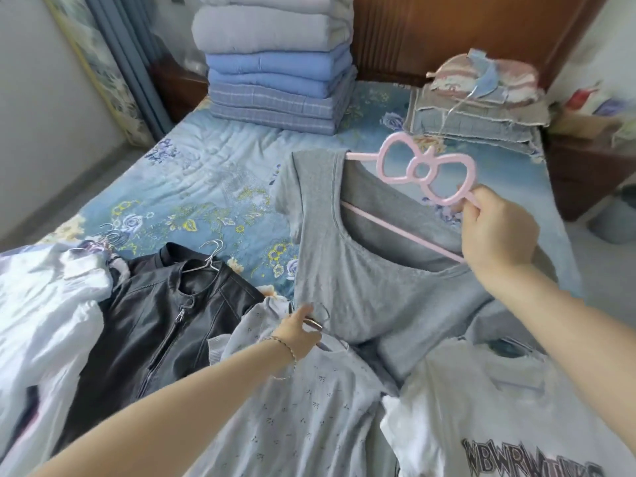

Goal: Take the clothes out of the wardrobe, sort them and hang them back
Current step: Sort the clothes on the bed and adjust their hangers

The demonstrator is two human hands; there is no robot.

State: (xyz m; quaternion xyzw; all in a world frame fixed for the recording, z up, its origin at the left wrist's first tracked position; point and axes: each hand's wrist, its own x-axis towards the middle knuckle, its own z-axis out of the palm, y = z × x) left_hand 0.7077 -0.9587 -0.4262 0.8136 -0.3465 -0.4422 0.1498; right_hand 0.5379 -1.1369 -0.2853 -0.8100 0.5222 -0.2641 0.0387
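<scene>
A grey sleeveless top (358,290) hangs on a pink bow-shaped hanger (426,173) above the bed. My right hand (495,232) grips the hanger at its right side, holding it tilted. My left hand (299,332) pinches the metal hook of a hanger (318,320) at the neck of a pale blue dotted garment (303,407) lying in front of me. A black leather jacket (161,318) on a metal hanger lies to the left. A white printed T-shirt (499,425) lies at the lower right.
White clothes (44,321) with several metal hangers are heaped at the far left. A tall stack of folded blue quilts (275,63) and a pile of pillows (481,98) sit at the head of the floral-sheeted bed (206,173). A wooden nightstand (592,166) stands right.
</scene>
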